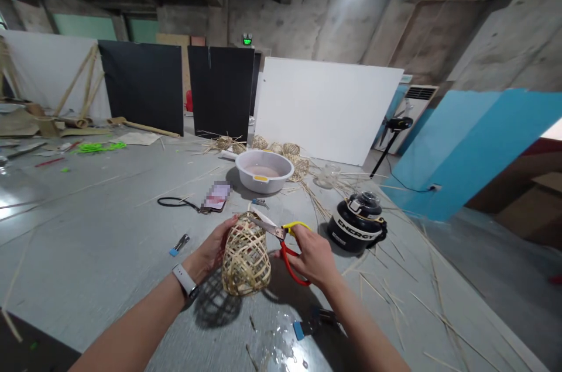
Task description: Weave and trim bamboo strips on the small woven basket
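scissors (pixel 278 232) point left across basket (pixel 246 264)

A: State the left side.
B: Left forearm (pixel 149 320): bare, extended forward and inward from lower left. Left hand (pixel 214 248): closed in a grip, partly hidden.
A: State the right side.
B: Right forearm (pixel 357 322): bare, extended forward and inward from lower right. Right hand (pixel 315 252): back facing up, bent in a grip.
A: Hand spacing?
B: Near each other, apart, roughly level.
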Demonstrator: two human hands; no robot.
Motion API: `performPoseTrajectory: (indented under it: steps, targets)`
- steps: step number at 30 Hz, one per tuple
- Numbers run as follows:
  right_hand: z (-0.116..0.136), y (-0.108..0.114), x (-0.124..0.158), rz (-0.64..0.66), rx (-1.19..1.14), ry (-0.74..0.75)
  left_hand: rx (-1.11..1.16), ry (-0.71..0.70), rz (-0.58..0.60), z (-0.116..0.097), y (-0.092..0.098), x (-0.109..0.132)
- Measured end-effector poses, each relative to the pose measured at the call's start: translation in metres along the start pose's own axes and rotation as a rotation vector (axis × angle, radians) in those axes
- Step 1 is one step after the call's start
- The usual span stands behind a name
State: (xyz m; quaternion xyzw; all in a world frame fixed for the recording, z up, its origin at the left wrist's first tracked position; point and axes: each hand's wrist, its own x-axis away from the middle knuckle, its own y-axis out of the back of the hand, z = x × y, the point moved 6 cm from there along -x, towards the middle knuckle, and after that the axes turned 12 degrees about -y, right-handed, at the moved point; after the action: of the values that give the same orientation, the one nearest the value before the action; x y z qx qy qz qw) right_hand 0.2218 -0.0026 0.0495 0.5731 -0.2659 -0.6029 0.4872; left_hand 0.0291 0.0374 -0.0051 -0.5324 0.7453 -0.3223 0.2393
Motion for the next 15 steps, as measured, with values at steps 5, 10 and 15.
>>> performPoseTrajectory:
  steps: [5,10,15]
  targets:
    - [-0.005,-0.01,0.001,0.058,0.074,-0.074,-0.004,0.041,0.0,0.0,0.001,0.0]
    - [-0.029,-0.014,-0.005,0.121,0.168,-0.409,-0.067,-0.068,-0.157,-0.007,0.017,-0.007]
    - [-0.06,-0.027,-0.002,0.3,0.252,-0.544,-0.18,-0.335,-0.271,-0.019,0.03,-0.011]
